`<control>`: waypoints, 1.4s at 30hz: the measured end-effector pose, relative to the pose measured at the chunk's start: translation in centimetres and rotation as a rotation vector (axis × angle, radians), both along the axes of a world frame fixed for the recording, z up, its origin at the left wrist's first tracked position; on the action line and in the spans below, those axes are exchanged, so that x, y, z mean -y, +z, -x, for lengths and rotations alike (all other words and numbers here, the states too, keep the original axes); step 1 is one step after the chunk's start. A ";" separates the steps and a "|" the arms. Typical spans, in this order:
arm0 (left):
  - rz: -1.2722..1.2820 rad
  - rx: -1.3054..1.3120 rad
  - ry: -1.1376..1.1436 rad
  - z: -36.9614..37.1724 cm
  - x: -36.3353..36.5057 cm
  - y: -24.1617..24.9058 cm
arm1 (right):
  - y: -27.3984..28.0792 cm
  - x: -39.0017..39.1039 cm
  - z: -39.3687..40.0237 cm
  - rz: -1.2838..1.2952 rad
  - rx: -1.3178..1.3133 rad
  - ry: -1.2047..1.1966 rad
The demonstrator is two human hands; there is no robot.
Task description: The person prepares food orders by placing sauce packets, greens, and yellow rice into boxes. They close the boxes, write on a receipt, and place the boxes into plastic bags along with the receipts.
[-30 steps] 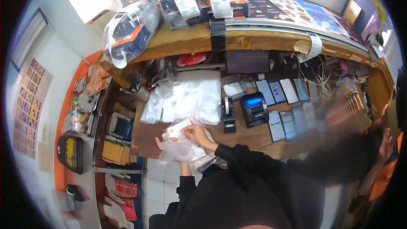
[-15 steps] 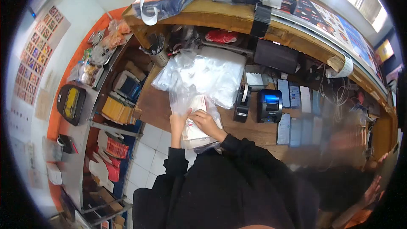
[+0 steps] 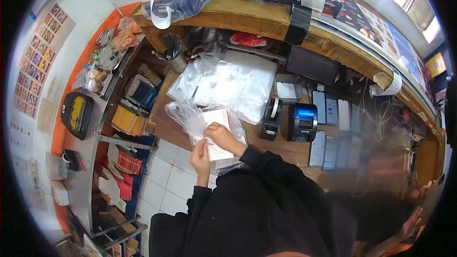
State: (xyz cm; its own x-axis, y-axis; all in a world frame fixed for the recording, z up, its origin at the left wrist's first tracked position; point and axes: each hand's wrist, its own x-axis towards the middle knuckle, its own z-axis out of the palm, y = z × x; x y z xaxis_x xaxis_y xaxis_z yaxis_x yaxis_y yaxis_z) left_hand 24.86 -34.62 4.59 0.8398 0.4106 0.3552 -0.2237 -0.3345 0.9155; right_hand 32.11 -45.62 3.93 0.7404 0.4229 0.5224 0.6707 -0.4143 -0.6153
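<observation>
A white box lies at the near edge of the wooden counter, in and around a clear plastic bag. Thin film from the bag bunches up to the left of the box. With fingertips pinched together, my left hand grips the bag's film at the box's left side. My right hand reaches across the top of the box, its fingers closed on the film just above the left fingertips. Behind them a stack of clear plastic bags spreads over the counter.
Right of the bags stand a tape dispenser and a black receipt printer. Several phones lie beyond it. A wooden shelf with bagged boxes overhangs the back. At far right, another person's hands hold a flat object.
The bag's loose film has been drawn left and bunched, uncovering more of the white box. My left hand has moved slightly down; my right hand has shifted left over the box.
</observation>
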 end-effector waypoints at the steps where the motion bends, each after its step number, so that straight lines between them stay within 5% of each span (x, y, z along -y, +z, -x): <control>1: -0.400 0.044 -0.066 -0.1 -0.9 0.4 | -0.2 0.1 0.0 -0.003 -0.004 -0.005; 5: -0.317 -0.183 -0.321 -3.3 -2.9 2.1 | 0.2 0.3 0.3 -0.118 -0.089 -0.045; 7: 0.231 -0.424 -0.467 -4.5 -3.1 1.5 | 0.4 0.5 0.2 -0.218 -0.177 -0.072; 8: 0.270 -0.386 -0.496 -4.9 -3.1 0.8 | 0.1 0.9 -0.1 -0.285 -0.257 -0.029; 18: 0.276 -0.387 -0.518 -4.8 -3.4 -0.4 | -0.3 2.1 -0.1 -0.531 -0.615 0.140; 32: 0.335 -0.277 -0.506 -4.9 -2.9 -0.4 | 0.6 3.1 -0.8 -0.367 -0.576 0.146; 36: 0.074 -0.209 -0.443 -3.7 -2.6 -0.6 | -0.3 2.8 -1.6 -0.256 -0.598 0.219; 37: -0.258 -0.003 -0.351 -3.8 -2.7 0.1 | -0.6 2.6 -1.7 -0.228 -0.565 0.279; 38: -0.586 0.209 -0.258 -3.8 -2.9 0.7 | -1.1 2.4 -1.6 -0.358 -0.694 0.334; 42: -0.674 0.149 -0.321 -3.1 -3.3 0.2 | -3.1 2.6 0.2 -0.800 -0.997 0.407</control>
State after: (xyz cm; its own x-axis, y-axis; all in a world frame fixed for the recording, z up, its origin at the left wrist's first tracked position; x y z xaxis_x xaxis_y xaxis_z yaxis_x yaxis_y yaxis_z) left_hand 27.96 -31.36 4.82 0.8047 -0.1921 0.5617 -0.5098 -0.7084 0.4882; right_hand 31.90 -48.20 0.85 0.8427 0.5366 0.0426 -0.2141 0.4068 -0.8880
